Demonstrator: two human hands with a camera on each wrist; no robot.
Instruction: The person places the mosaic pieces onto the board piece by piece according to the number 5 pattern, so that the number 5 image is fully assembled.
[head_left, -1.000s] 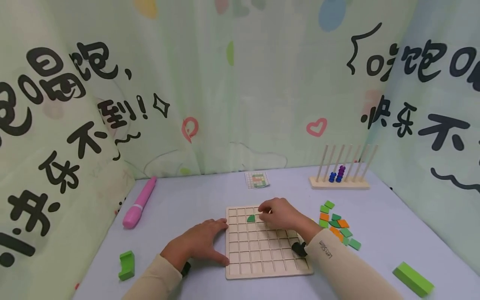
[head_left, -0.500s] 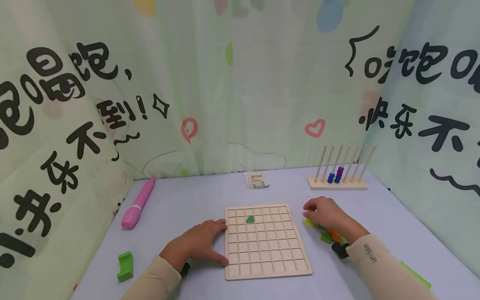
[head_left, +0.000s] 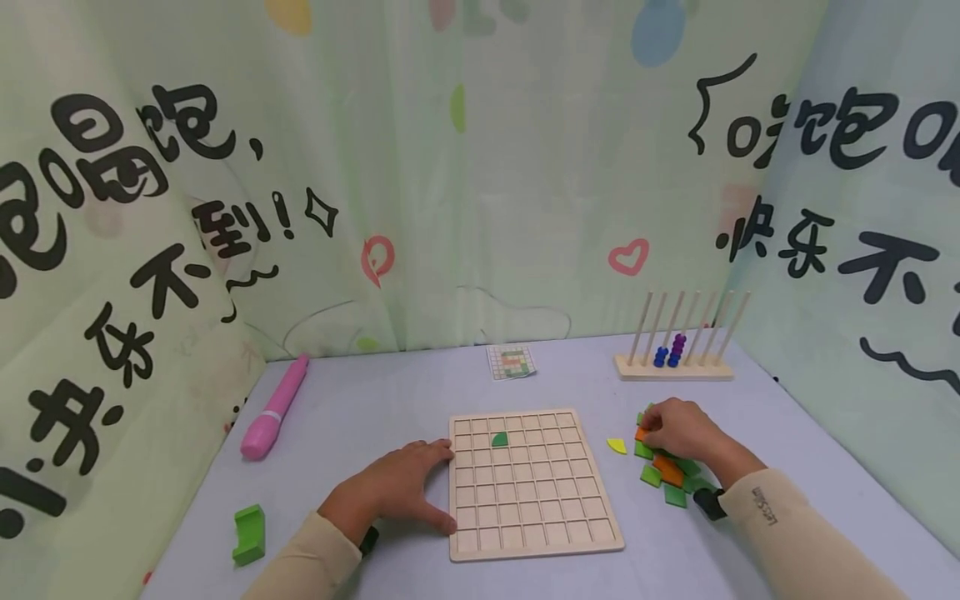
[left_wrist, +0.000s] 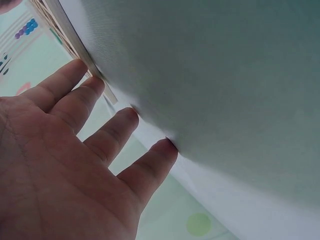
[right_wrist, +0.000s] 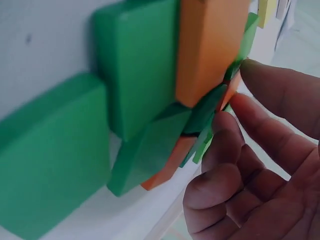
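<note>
1. A pale green cloth curtain [head_left: 517, 208], softly folded and printed with thick black writing, hangs beyond both hands.
2. The smooth lavender tabletop [head_left: 375, 392] lies beneath them.
3. A wooden board [head_left: 525, 500], pale and four-sided, ruled by thin ridges into square cells, lies between the hands, touching the left one.
4. The left hand [head_left: 401, 483] is spread wide, thumb and fingertips at the board's edge. Its wrist view shows the palm and fingertips against the wood; the head view shows the back of the hand.
5. The right hand [head_left: 686, 432] is narrow, thumb and forefinger close about a small orange tile [right_wrist: 230, 91]; I cannot tell whether it is pinched.
6. Beyond the right hand, a wooden rack [head_left: 673, 368] has slim rods and round blue and purple beads.
7. A glossy pink stick [head_left: 277, 408], rounded and thicker at its near end, lies left of and beyond the left hand.
8. A green block [head_left: 249, 535] with a curved notch lies left of that hand.
9. A printed paper card [head_left: 512, 362] lies beyond the board.
10. Loose tiles [head_left: 670, 469], green and orange, lie under and around the right hand; its wrist view reveals thick, smooth sides and overlaps.
11. A green quarter-round tile [head_left: 500, 439] sits in a cell beyond the left hand; a yellow tile [head_left: 617, 446] lies left of the right.
</note>
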